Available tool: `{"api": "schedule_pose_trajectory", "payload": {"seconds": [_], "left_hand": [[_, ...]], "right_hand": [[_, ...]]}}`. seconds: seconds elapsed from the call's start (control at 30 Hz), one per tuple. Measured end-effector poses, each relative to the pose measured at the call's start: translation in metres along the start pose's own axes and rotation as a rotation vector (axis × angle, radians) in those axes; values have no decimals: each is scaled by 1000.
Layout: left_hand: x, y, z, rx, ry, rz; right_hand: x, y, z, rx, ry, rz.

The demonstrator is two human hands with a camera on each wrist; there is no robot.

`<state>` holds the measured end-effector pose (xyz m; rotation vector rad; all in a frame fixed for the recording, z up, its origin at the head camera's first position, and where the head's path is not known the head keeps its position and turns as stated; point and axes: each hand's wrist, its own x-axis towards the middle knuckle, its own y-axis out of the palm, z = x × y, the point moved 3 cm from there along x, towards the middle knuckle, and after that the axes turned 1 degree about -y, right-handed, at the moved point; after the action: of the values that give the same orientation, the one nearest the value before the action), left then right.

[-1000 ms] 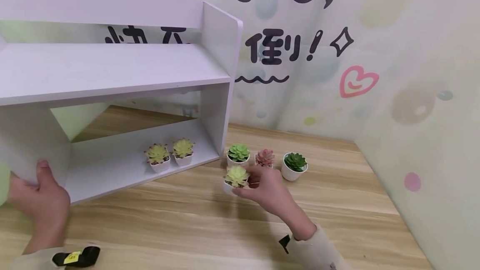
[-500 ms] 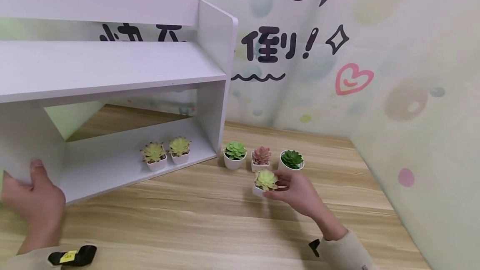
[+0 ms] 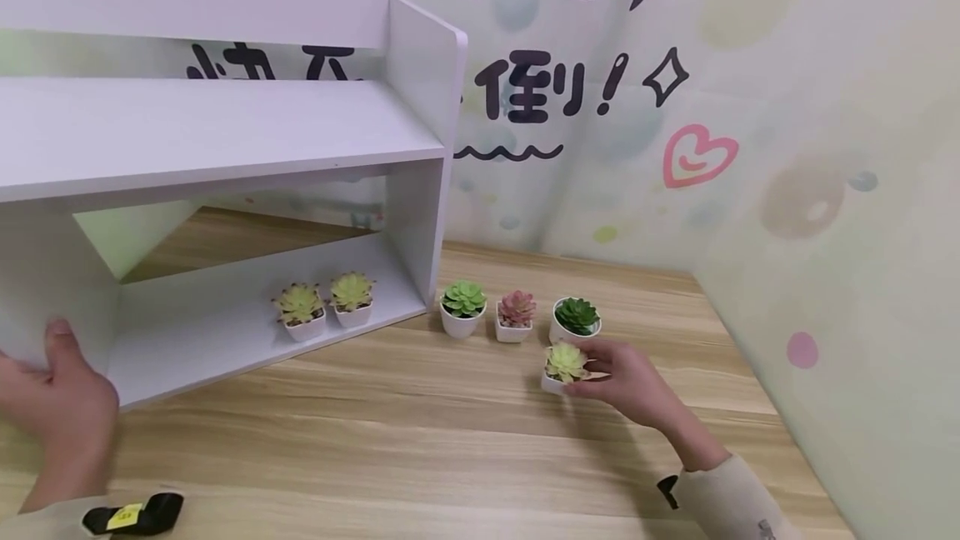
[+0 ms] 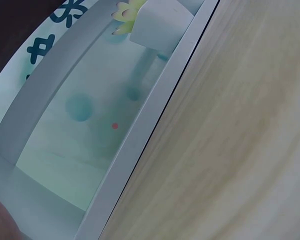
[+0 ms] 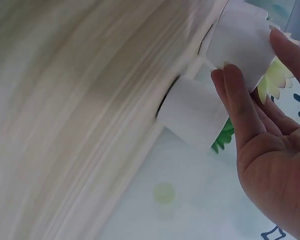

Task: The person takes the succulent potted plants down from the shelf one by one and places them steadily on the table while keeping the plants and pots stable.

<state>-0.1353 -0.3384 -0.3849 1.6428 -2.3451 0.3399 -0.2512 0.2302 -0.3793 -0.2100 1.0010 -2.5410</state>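
My right hand (image 3: 636, 383) pinches the small white pot of a pale yellow-green succulent (image 3: 564, 363) between thumb and fingers. This pot is just in front of a dark green succulent in a round white pot (image 3: 576, 319); whether it touches the table I cannot tell. At the left, my left hand (image 3: 63, 400) grips the side panel of a white shelf unit (image 3: 225, 119), thumb on the inner face and the other fingers mostly hidden. Two yellow succulents with reddish tips (image 3: 299, 311) stand in white pots on the lower board.
A bright green succulent (image 3: 462, 307) and a pinkish-red succulent (image 3: 515, 315) stand in white pots on the wooden table (image 3: 337, 457), right of the shelf. Behind the table hangs a printed wall covering (image 3: 600, 190), which also runs along the right side.
My right hand has carried the pale succulent rightward, from in front of the bright green plant to in front of the dark green one. The left hand keeps its hold on the shelf.
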Motion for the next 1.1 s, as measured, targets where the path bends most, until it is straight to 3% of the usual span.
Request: {"api": "schedule_pose_trajectory", "payload": {"seconds": [0.1, 0.27, 0.57, 0.9, 1.1], "left_hand": [[3, 1, 7, -9, -65, -1], [6, 1, 15, 10, -89, 2], [3, 1, 13, 23, -69, -14], [8, 0, 22, 25, -86, -14], [4, 0, 11, 4, -62, 4]], "right_hand": [[-1, -6, -2, -39, -8, 3], [0, -11, -4, -56, -24, 30], [2, -11, -19, 3, -65, 73], [5, -7, -31, 41, -76, 135], [5, -11, -32, 70, -64, 189]]}}
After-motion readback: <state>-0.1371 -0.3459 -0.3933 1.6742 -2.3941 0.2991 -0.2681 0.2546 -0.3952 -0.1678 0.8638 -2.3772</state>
